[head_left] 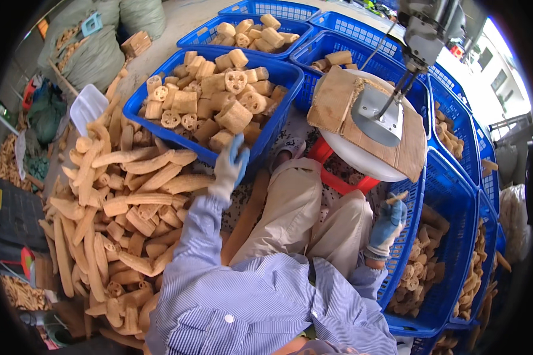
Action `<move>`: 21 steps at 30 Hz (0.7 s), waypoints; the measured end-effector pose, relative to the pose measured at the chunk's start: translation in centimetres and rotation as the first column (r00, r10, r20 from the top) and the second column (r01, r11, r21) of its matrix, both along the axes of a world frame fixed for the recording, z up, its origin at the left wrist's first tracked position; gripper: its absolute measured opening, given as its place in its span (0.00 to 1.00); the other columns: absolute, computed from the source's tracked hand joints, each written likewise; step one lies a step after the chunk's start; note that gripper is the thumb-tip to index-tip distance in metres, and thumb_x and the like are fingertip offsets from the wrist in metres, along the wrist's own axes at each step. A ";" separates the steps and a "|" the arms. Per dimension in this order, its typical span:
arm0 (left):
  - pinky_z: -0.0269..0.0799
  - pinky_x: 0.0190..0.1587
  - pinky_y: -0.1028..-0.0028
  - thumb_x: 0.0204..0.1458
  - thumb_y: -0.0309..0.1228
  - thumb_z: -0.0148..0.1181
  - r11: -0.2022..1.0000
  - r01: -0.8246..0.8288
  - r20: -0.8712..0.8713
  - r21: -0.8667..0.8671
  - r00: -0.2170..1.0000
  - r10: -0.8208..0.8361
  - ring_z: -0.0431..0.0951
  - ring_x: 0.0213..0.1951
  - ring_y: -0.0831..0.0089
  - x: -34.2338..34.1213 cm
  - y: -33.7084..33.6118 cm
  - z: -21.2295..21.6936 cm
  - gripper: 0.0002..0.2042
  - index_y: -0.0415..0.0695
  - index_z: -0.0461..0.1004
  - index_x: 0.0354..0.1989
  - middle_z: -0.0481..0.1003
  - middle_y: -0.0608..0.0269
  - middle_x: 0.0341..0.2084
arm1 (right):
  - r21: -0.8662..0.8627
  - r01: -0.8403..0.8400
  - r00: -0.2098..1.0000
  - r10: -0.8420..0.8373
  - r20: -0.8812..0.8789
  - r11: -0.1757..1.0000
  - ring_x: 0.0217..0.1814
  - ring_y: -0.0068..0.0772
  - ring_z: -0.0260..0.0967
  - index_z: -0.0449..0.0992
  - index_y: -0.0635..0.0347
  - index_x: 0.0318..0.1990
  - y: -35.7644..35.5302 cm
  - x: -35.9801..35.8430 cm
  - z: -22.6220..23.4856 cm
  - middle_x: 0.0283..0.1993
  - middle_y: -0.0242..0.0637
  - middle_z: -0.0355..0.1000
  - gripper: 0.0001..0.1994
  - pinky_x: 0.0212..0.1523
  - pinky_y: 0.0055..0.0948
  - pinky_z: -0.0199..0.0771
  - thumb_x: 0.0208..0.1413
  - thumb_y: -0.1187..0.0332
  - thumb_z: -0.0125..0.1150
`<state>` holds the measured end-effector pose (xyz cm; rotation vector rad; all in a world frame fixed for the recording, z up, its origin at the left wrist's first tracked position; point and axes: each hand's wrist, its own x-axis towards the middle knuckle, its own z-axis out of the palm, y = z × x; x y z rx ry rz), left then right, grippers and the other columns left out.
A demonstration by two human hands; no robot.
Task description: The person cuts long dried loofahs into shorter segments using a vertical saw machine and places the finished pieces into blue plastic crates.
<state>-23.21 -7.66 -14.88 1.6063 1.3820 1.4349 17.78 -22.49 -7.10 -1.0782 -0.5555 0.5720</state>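
The person sits among blue crates, both hands gloved, with the work centred on pieces of dried loofah. The left hand point(231, 165) reaches over the near right corner of the left crate point(139, 121), which is heaped with short cut pieces point(234, 116). Its fingers are extended and slightly parted; it appears to hold nothing, though the fisheye view does not settle whether the fingertips touch the rim or a piece. The right hand point(388, 228) is drawn in beside the right knee, fingers curled, with a small, thin tan piece point(397, 197) pinched at its top. It is just beside the near rim of the long crate on the right point(465, 207), where more cut pieces point(417, 275) lie low.

Left of the person, longer uncut loofahs point(92, 254) lie in a loose pile. Ahead of the knees, a machine arm point(423, 44) stands over a cardboard sheet point(331, 97) and a grey metal plate point(376, 115), with a red frame point(367, 184) below.

The step in hand seems to be picking or sorting by hand, the left at the supply and the right with a piece. A pick from the left crate would call for closing the left fingers around one cut piece and lifting it clear of the rim, while the right keeps its light pinch.
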 end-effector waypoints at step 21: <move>0.71 0.58 0.64 0.55 0.43 0.62 0.852 0.021 -0.271 -0.524 0.944 -0.190 0.74 0.58 0.52 -0.6 -20.5 -8.1 0.27 0.51 0.69 0.63 0.73 0.52 0.58 | -0.793 0.341 0.926 -0.036 0.376 0.505 0.26 0.20 0.64 0.73 0.59 0.60 -21.2 24.2 -5.6 0.32 0.31 0.73 0.23 0.27 0.23 0.64 0.54 0.75 0.62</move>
